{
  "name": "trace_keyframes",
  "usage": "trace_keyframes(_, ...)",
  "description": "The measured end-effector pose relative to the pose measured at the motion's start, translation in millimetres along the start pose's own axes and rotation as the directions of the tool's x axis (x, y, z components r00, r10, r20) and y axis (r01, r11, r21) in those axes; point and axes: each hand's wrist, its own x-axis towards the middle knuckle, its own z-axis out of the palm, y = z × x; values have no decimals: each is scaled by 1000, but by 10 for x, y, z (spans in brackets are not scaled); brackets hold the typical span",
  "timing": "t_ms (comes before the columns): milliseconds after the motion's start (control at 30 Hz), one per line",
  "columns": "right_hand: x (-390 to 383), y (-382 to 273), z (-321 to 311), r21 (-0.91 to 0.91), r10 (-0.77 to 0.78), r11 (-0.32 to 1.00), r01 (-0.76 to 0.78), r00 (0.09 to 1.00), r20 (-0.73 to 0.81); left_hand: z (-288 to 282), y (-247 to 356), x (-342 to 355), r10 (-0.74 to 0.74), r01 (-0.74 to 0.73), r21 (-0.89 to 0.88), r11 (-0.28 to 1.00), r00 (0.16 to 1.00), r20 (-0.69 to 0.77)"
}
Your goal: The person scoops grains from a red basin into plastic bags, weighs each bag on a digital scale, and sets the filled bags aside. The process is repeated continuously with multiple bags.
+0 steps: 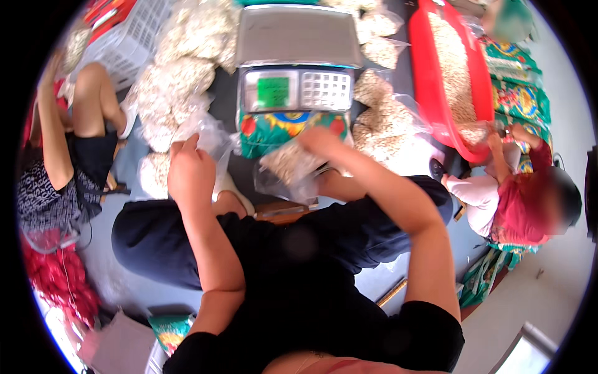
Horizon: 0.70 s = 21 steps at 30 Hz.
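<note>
My right hand (317, 142) is closed on the top of a clear plastic bag of pale seeds or kernels (283, 165). The bag hangs tilted in front of a digital scale (274, 91) with a steel pan and a lit green display. My left hand (190, 171) is raised over my left knee, its fingers curled together. Beside its fingertips is crumpled clear plastic (208, 134); what the fingers hold, if anything, I cannot make out. Below the scale's keypad lies a green printed sack (255, 140).
Filled clear bags (177, 81) are piled left of the scale, and more bags (380, 124) lie to its right. A long red tub (420, 68) holds loose seeds. One person (523, 199) works at its near end; another (53, 174) sits at left beside a white crate (134, 43).
</note>
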Motion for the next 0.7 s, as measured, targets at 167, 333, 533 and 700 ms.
trace_keyframes(167,94,140,1287,338,263,907,-251,965,11,325,141,-19,96,-96,-3,995,989,115)
trace_keyframes(333,-309,600,-63,241,279,879,-411,854,439,447,401,4,118,-112,-43,993,972,205)
trace_keyframes(533,-1227,2279,-750,32,754,650,-759,638,-155,602,533,68,145,-135,-51,989,950,277)
trace_keyframes(700,-1356,3360,52,87,802,593,-801,597,31,775,497,210,110,-95,-59,994,927,358)
